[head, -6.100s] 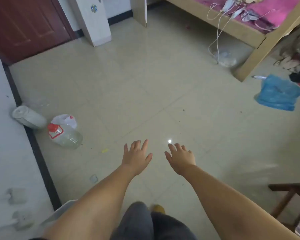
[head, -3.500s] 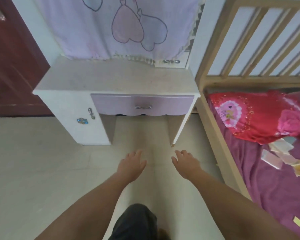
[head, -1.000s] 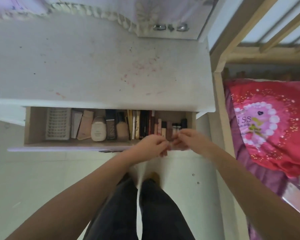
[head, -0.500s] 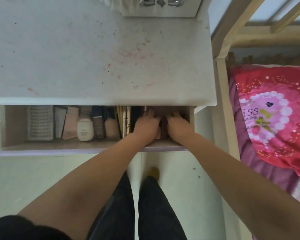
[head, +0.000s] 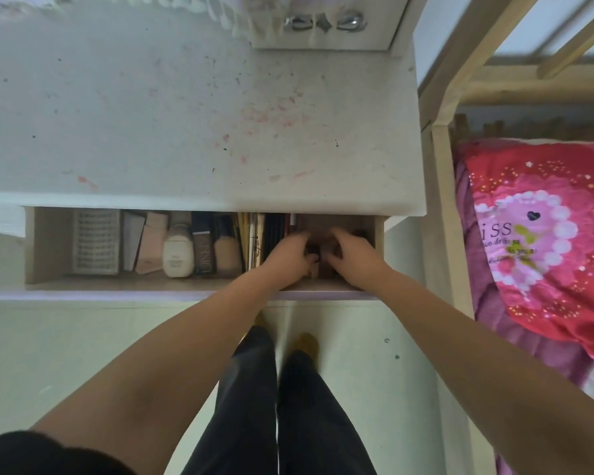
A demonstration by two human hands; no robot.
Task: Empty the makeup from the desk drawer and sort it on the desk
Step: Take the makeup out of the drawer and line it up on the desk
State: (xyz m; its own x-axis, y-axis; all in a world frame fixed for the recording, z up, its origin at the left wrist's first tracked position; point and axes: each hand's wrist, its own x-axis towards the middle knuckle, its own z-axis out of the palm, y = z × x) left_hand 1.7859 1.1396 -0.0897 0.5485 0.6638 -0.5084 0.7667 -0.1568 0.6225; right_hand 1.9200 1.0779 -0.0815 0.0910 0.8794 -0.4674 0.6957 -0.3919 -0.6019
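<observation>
Beige tubes, a white bottle (head: 177,255), a dark flask (head: 204,246) and a ridged tray (head: 96,246) lie in a row inside the open drawer (head: 45,248), which juts from the front edge of the stained white desk (head: 172,125). At the drawer's right end, left hand (head: 287,258) and right hand (head: 352,257) reach in side by side, fingers curled over small dark items (head: 314,255); whether they grip any cannot be told. Beside the desk's right edge stands a wooden bed frame (head: 443,200) with a red pillow (head: 542,241)
</observation>
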